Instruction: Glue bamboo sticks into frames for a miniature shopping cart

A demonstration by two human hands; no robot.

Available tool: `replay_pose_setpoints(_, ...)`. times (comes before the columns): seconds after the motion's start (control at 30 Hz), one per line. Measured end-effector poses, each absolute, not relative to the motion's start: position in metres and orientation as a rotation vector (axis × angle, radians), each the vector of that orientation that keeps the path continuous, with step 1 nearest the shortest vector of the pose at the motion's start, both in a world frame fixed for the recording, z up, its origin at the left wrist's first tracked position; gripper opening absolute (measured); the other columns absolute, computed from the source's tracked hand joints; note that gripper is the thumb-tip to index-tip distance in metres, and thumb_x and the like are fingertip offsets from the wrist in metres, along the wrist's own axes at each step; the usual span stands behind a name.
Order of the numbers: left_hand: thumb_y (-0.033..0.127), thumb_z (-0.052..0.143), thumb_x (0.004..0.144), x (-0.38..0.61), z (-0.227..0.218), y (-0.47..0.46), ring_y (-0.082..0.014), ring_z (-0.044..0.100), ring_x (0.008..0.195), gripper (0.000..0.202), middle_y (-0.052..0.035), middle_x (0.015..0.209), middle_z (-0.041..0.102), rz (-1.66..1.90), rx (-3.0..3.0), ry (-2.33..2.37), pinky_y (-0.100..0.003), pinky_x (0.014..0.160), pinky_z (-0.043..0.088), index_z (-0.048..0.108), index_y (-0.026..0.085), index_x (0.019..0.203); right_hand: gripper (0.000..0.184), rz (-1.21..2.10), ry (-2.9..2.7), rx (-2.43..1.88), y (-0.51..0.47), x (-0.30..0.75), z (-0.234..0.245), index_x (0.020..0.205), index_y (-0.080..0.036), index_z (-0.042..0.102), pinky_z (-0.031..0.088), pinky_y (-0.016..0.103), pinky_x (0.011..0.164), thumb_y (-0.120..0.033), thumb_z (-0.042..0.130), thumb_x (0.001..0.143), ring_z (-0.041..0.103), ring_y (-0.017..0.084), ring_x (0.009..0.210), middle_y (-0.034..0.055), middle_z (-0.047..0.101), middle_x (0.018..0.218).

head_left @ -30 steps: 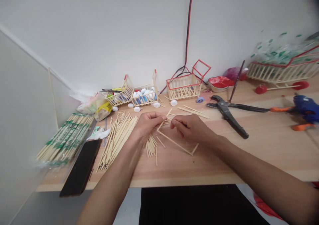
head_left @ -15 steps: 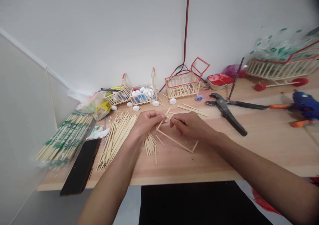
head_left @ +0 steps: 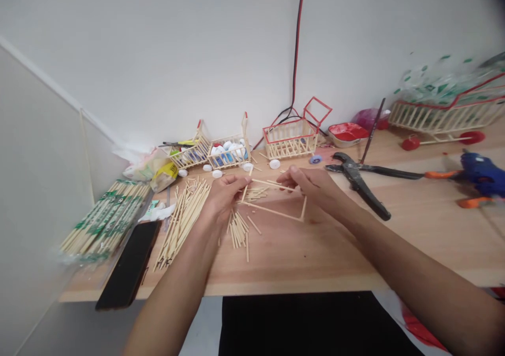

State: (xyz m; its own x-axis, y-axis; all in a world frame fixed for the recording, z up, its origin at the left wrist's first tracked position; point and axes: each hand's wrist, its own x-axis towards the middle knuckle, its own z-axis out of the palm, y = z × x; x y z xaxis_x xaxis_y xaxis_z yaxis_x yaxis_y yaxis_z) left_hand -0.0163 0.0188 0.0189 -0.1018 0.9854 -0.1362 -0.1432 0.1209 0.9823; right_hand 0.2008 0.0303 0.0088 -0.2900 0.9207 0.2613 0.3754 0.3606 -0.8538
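A thin rectangular frame of wooden sticks (head_left: 276, 212) hangs tilted just above the wooden table (head_left: 315, 251). My left hand (head_left: 223, 195) pinches its left end, and my right hand (head_left: 311, 185) pinches its upper stick near the right corner. Both hands are closed on the frame. Below it lies a small heap of short cut sticks (head_left: 238, 230), and another small pile of sticks (head_left: 255, 193) lies between my hands.
Long loose sticks (head_left: 183, 222), wrapped chopstick packs (head_left: 104, 219) and a black phone (head_left: 126, 264) lie at left. Stick baskets (head_left: 290, 135) stand at the wall. Black pliers (head_left: 361, 185), a red paint dish (head_left: 347, 132) and a blue glue gun (head_left: 479, 174) sit at right.
The stick frame has been lifted off the table and turned. My right hand moved up and right to the frame's far stick; my left hand stayed at its left end.
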Motion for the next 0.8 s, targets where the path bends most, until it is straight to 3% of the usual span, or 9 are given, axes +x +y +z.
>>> replay_pose_setpoints(0.13, 0.027, 0.087, 0.047, -0.0185, 0.0202, 0.0223, -0.0069, 0.052, 0.052, 0.028, -0.0022, 0.058, 0.065, 1.41, 0.818, 1.19, -0.02, 0.052, 0.036, 0.069, 0.01, 0.061, 0.054, 1.001, -1.674, -1.088, 0.0329, 0.2018, 0.0026, 0.084, -0.014, 0.07, 0.045, 0.026, 0.058, -0.053, 0.035, 0.097, 0.066, 0.016, 0.063, 0.0083, 0.074, 0.075)
replay_pose_setpoints(0.3, 0.026, 0.086, 0.05, -0.016, 0.0146, 0.0238, -0.0056, 0.052, 0.052, 0.026, -0.0014, 0.058, 0.064, 1.509, 0.782, 1.128, -0.018, 0.051, 0.035, 0.07, 0.01, 0.062, 0.05, 1.038, -1.58, -1.112, 0.0346, 0.1988, -0.0015, 0.088, -0.014, 0.067, 0.043, 0.025, 0.052, -0.058, 0.043, 0.093, 0.069, 0.017, 0.066, 0.0104, 0.075, 0.08)
replay_pose_setpoints(0.8, 0.024, 0.087, 0.05, -0.0135, 0.0161, 0.0209, -0.0058, 0.055, 0.056, 0.026, -0.0015, 0.062, 0.066, 1.505, 0.772, 1.072, -0.017, 0.054, 0.038, 0.072, 0.01, 0.067, 0.048, 1.047, -1.489, -1.098, 0.035, 0.2004, 0.0003, 0.08, -0.015, 0.067, 0.043, 0.025, 0.052, -0.061, 0.053, 0.086, 0.07, 0.017, 0.063, 0.0102, 0.076, 0.076)
